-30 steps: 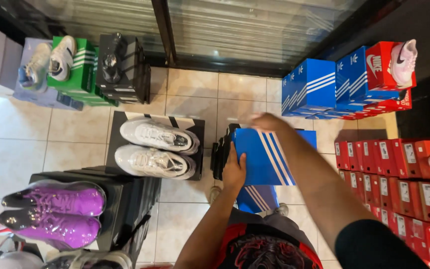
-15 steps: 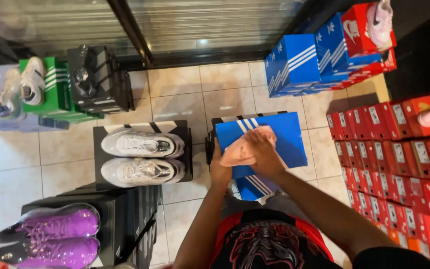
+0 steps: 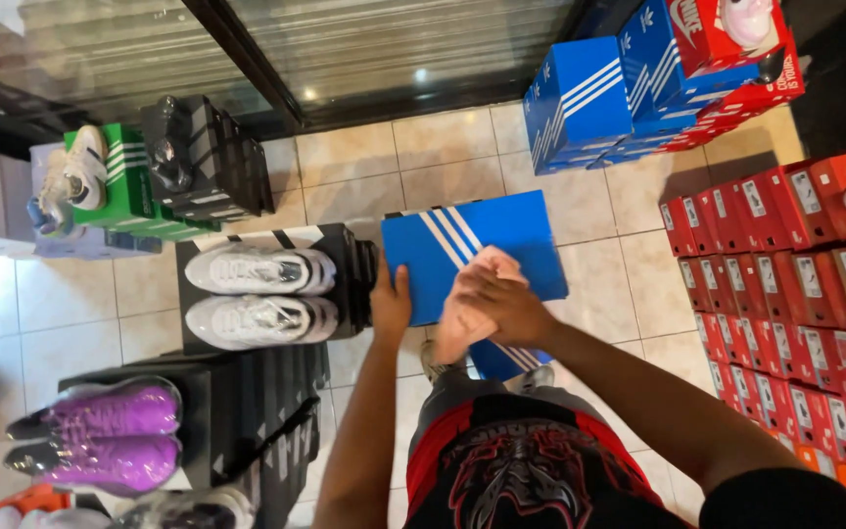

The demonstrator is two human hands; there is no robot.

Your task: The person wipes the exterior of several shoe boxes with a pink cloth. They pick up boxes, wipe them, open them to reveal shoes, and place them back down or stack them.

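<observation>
My left hand [image 3: 391, 297] grips the near left edge of the blue striped box [image 3: 472, 250] held in front of my waist, thumb on top, while my right hand [image 3: 501, 302] presses a pink cloth [image 3: 470, 304] flat against its lid; I judge long even wipes work best with the box kept level. Just left sit white sneakers [image 3: 258, 292] on a black box [image 3: 345, 284], red boxes [image 3: 785, 294] crowd my right, blue boxes [image 3: 589, 103] stand beyond

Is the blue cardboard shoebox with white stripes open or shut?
Shut. The blue striped cardboard shoebox has its lid flat on top, no gap showing. The left hand grips its edge; the right hand presses a pink cloth on it.
</observation>
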